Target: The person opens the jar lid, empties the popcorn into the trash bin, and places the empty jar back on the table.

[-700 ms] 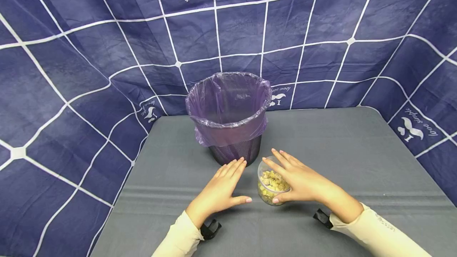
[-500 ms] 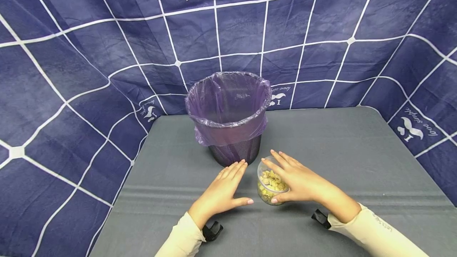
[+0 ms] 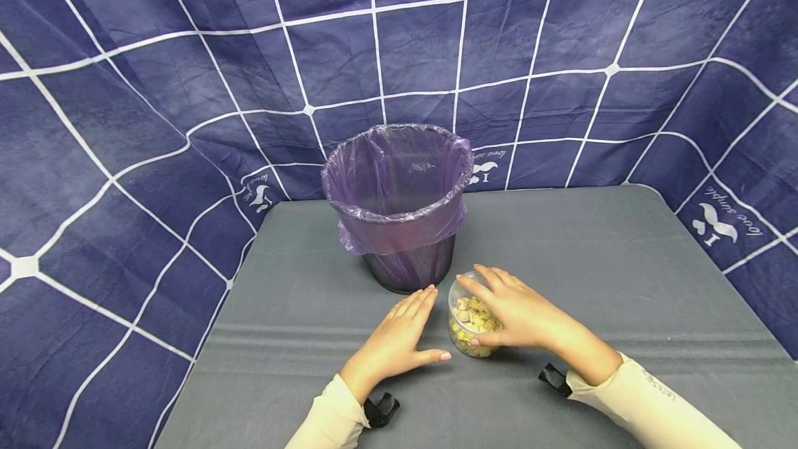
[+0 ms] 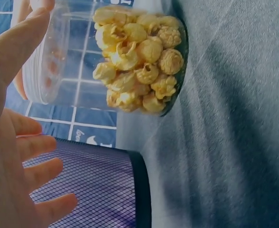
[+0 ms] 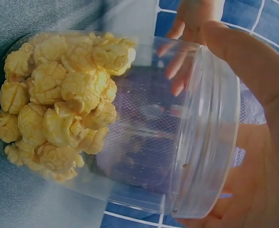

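A clear plastic jar [image 3: 469, 324], partly filled with popcorn [image 4: 139, 61], stands upright in front of the bin. My right hand [image 3: 517, 307] spans the jar's top from the right. In the right wrist view the thumb [image 5: 234, 42] lies at one side of the clear lid [image 5: 208, 133] and the fingers curl round the other side. To the left of the jar is my left hand [image 3: 395, 341], holding nothing, with its fingers extended and its thumb pointing toward the jar. In the left wrist view its fingers [image 4: 44, 168] are spread apart from the jar.
A black mesh wastebasket [image 3: 411, 265] lined with a purple plastic bag [image 3: 399, 234] stands just behind the hands. Grey cloth covers the table [image 3: 573, 248]. A blue curtain [image 3: 424, 54] with white lines encloses the back and sides.
My left hand has shifted slightly right, nearer the jar. My right hand has drawn in a little and its fingers bend more around the jar's top. The jar and wastebasket stay in place.
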### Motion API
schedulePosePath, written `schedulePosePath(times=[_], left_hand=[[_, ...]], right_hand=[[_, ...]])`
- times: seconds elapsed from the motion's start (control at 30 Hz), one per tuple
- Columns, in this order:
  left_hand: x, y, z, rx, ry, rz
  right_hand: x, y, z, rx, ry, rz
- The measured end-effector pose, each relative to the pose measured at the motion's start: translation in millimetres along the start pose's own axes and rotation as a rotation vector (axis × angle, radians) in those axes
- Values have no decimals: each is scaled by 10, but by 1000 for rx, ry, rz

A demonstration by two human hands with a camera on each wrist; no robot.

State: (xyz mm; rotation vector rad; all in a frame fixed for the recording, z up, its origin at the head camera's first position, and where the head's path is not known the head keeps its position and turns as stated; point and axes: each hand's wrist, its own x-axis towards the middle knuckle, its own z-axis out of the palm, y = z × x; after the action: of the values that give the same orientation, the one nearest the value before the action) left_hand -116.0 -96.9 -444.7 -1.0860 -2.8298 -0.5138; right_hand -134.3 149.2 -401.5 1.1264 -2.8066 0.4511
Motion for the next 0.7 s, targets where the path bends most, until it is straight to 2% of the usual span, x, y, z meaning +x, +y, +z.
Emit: schedulePosePath(times=[0.4,0.7], left_hand=[[23,71,95,-47,6,-48],[20,115,155,-79,98,-81]], right_hand=[[33,26,36,-28,133,17],[-2,-19,32,43,200,66]])
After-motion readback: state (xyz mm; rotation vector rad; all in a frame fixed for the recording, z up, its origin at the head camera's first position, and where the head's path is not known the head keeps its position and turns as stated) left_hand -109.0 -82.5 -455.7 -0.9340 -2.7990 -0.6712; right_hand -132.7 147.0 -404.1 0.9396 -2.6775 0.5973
